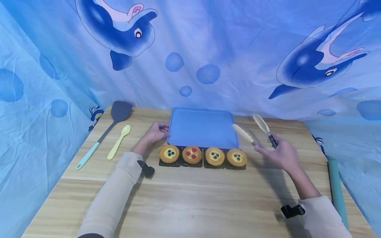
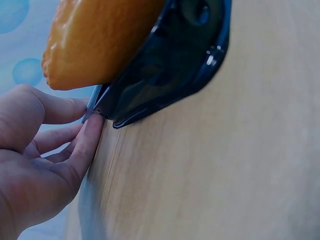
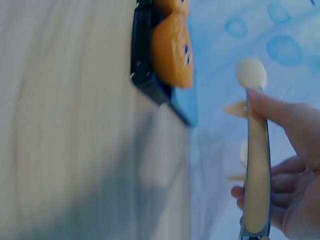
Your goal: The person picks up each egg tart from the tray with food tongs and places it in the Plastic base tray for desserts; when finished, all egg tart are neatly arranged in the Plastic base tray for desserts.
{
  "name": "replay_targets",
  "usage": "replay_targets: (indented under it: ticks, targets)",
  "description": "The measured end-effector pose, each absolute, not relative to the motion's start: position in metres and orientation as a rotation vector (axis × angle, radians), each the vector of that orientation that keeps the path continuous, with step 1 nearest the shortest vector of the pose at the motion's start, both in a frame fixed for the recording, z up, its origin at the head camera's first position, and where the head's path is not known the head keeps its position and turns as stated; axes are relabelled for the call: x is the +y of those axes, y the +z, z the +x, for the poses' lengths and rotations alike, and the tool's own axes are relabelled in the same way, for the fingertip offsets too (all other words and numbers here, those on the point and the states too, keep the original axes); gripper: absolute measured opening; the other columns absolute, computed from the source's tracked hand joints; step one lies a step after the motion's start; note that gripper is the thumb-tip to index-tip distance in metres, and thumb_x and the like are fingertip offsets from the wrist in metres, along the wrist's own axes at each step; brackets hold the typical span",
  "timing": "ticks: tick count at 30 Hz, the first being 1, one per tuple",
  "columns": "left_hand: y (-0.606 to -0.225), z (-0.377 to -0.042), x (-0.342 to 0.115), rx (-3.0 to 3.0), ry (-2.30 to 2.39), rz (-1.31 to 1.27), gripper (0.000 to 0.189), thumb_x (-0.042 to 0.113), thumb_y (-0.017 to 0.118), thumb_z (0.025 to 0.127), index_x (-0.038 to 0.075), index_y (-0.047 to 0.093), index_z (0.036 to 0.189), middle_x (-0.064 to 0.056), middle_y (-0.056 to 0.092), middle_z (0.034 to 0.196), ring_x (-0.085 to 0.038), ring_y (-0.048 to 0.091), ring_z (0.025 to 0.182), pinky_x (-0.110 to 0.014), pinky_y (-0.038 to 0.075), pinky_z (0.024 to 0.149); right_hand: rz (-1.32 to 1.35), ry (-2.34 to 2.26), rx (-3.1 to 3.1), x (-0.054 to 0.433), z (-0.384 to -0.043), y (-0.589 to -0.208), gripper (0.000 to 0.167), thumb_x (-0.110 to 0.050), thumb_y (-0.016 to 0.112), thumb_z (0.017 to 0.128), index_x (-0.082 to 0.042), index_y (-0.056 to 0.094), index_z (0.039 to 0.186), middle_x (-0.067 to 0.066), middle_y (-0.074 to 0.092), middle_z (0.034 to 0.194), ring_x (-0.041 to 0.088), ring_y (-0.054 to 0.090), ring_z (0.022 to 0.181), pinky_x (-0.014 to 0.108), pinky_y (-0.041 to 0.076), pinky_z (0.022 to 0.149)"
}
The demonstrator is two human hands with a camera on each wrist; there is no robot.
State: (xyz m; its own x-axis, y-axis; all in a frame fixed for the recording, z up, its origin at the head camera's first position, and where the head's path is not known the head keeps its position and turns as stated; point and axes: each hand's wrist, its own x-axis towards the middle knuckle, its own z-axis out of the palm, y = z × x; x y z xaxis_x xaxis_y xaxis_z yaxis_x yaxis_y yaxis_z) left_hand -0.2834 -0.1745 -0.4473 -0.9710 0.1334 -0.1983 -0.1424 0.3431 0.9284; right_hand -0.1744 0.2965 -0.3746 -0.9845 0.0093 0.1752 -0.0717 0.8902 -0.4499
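My left hand [image 1: 156,132] pinches the left edge of a blue tray [image 1: 202,127] between thumb and fingers; the left wrist view shows the thumb [image 2: 65,107] on top. In my right hand [image 1: 282,153] is a pair of tongs [image 3: 257,175], its tips spread apart above the table, right of the tray, with nothing between them. Along the tray's near edge stands a row of several toy egg tarts in black plastic holders [image 1: 191,164]. One tart [image 1: 191,154] has red dots; the others, such as the leftmost tart [image 1: 169,154], carry dark blue dots.
On the left of the wooden table [image 1: 184,198] lie a turner [image 1: 120,112] with a mint handle and a pale yellow spoon [image 1: 119,142]. A green roll-like object [image 1: 337,191] lies along the right edge. A blue dolphin-print curtain [image 1: 238,43] hangs behind.
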Motion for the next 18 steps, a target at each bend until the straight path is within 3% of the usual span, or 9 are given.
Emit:
replay_targets:
  ticks: [2,4,6,9,11,13,18]
  targets:
    - [-0.447,-0.283,-0.176,2.359,1.674,-0.006,0.055,-0.009,0.067,0.082,-0.013,0.049,0.134,-0.024,0.056,0.115,-0.033,0.057,0.103,-0.034,0.054,0.089,-0.044,0.688,-2.911,0.305,-0.171,-0.379,0.093,-0.06,0.072,0.082,0.009,0.047,0.14,0.024,0.061,0.084,0.023,0.041,0.054,0.033,0.032,0.044]
    - [-0.447,-0.283,-0.178,2.366,1.665,0.004,0.055,-0.009,0.067,0.082,-0.013,0.049,0.134,-0.024,0.056,0.115,-0.033,0.057,0.103,-0.034,0.054,0.089,-0.135,0.665,-2.952,0.31,-0.169,-0.384,0.102,-0.064,0.066,0.084,0.012,0.037,0.145,0.035,0.061,0.104,0.028,0.048,0.059,0.034,0.035,0.045]
    - [-0.446,-0.283,-0.181,2.374,1.661,0.005,0.055,-0.009,0.066,0.083,-0.013,0.049,0.134,-0.024,0.056,0.115,-0.033,0.057,0.103,-0.035,0.054,0.09,-0.206,0.626,-2.996,0.313,-0.169,-0.39,0.106,-0.067,0.063,0.084,0.013,0.033,0.146,0.037,0.06,0.109,0.031,0.052,0.062,0.035,0.038,0.046]
    - [-0.443,-0.283,-0.185,2.366,1.675,-0.021,0.055,-0.01,0.066,0.083,-0.013,0.049,0.135,-0.023,0.056,0.116,-0.033,0.056,0.104,-0.036,0.052,0.092,-0.255,0.59,-3.038,0.315,-0.171,-0.399,0.101,-0.067,0.065,0.082,0.013,0.043,0.139,0.028,0.062,0.086,0.03,0.053,0.062,0.035,0.039,0.046]
    - [-0.441,-0.284,-0.187,2.355,1.684,-0.043,0.056,-0.01,0.065,0.083,-0.012,0.048,0.135,-0.024,0.055,0.118,-0.033,0.055,0.104,-0.036,0.052,0.094,-0.265,0.592,-3.041,0.314,-0.173,-0.406,0.092,-0.065,0.068,0.081,0.012,0.051,0.127,0.018,0.058,0.073,0.028,0.052,0.058,0.034,0.039,0.045]
    - [-0.442,-0.283,-0.188,2.339,1.694,-0.058,0.056,-0.01,0.065,0.083,-0.012,0.048,0.136,-0.024,0.055,0.118,-0.033,0.056,0.104,-0.037,0.052,0.093,-0.266,0.611,-3.027,0.313,-0.175,-0.411,0.082,-0.063,0.069,0.082,0.012,0.054,0.114,0.013,0.055,0.069,0.026,0.05,0.056,0.034,0.038,0.045]
    - [-0.446,-0.28,-0.19,2.325,1.698,-0.058,0.056,-0.008,0.065,0.083,-0.012,0.048,0.136,-0.023,0.055,0.118,-0.032,0.056,0.103,-0.036,0.054,0.09,-0.266,0.635,-2.969,0.312,-0.179,-0.422,0.076,-0.057,0.067,0.088,0.012,0.049,0.115,0.015,0.054,0.069,0.026,0.05,0.056,0.035,0.039,0.044]
